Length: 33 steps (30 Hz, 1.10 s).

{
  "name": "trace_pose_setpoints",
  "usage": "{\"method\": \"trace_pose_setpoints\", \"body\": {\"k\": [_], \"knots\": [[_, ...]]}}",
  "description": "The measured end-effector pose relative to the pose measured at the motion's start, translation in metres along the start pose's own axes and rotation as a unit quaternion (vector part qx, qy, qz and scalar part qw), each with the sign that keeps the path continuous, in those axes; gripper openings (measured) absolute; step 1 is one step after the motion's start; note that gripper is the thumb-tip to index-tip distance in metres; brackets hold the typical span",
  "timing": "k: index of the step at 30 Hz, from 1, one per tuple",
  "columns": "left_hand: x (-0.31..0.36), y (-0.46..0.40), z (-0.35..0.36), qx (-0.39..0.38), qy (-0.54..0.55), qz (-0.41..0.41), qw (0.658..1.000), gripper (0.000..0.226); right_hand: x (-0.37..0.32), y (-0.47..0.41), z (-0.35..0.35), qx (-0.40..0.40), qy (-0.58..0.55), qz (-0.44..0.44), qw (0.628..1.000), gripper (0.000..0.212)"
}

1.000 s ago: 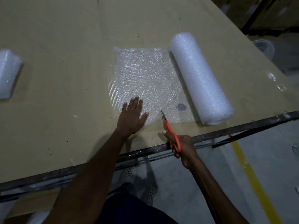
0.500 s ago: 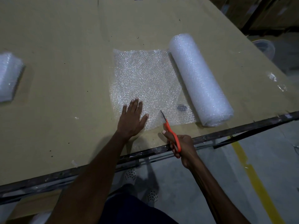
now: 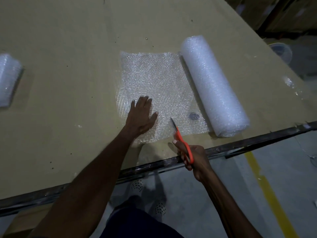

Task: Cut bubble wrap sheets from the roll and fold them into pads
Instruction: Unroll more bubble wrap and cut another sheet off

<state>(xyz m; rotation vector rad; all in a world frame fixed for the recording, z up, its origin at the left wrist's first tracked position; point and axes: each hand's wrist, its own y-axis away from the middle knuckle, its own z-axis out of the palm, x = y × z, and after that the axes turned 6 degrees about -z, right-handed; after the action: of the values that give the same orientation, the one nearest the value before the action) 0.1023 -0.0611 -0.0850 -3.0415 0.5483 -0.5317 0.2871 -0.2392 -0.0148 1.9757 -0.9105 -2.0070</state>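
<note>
A white bubble wrap roll (image 3: pixel 213 86) lies on the cardboard-covered table (image 3: pixel 68 48), with a sheet (image 3: pixel 154 79) unrolled to its left and still joined to it. My left hand (image 3: pixel 140 117) presses flat on the sheet's near left corner, fingers straight. My right hand (image 3: pixel 193 157) grips orange-handled scissors (image 3: pixel 181 141) at the table's front edge. Their blades point up onto the near edge of the sheet, between my left hand and the roll.
Folded bubble wrap pads (image 3: pixel 8 79) lie at the far left of the table. A dark metal rail (image 3: pixel 257 141) runs along the table's front edge. Small plastic scraps (image 3: pixel 289 83) sit at the right. A yellow floor line (image 3: pixel 267 186) shows below.
My left hand slid a little further onto the sheet. The scissors stayed at the sheet's near edge, almost unmoved.
</note>
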Motion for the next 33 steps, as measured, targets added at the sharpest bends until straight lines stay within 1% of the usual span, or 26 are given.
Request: {"method": "trace_pose_setpoints", "body": {"k": [3, 6, 9, 15, 22, 28, 33], "knots": [[-0.001, -0.013, 0.006, -0.022, -0.007, 0.000, 1.000, 0.073, -0.005, 0.000, 0.000, 0.003, -0.004, 0.002, 1.000, 0.042], [-0.007, -0.015, 0.013, -0.038, -0.014, -0.006, 0.999, 0.079, -0.012, -0.005, 0.004, 0.002, -0.005, -0.001, 1.000, 0.043], [-0.009, -0.013, 0.016, -0.033, -0.009, -0.005, 0.999, 0.079, -0.013, -0.009, 0.006, -0.007, -0.003, -0.008, 1.000, 0.045], [-0.009, -0.012, 0.016, -0.030, -0.004, -0.005, 1.000, 0.078, -0.008, -0.006, -0.001, -0.003, 0.009, -0.010, 1.000, 0.042], [-0.008, -0.011, 0.015, -0.024, 0.004, -0.002, 1.000, 0.075, -0.017, -0.018, 0.007, -0.020, -0.016, -0.015, 1.000, 0.045], [-0.008, -0.010, 0.016, -0.027, 0.008, -0.008, 1.000, 0.077, -0.015, -0.017, 0.005, -0.011, -0.006, -0.004, 1.000, 0.042], [-0.008, -0.008, 0.016, -0.029, 0.008, -0.010, 1.000, 0.078, -0.026, -0.028, 0.010, -0.030, -0.026, 0.016, 0.999, 0.045]]}}
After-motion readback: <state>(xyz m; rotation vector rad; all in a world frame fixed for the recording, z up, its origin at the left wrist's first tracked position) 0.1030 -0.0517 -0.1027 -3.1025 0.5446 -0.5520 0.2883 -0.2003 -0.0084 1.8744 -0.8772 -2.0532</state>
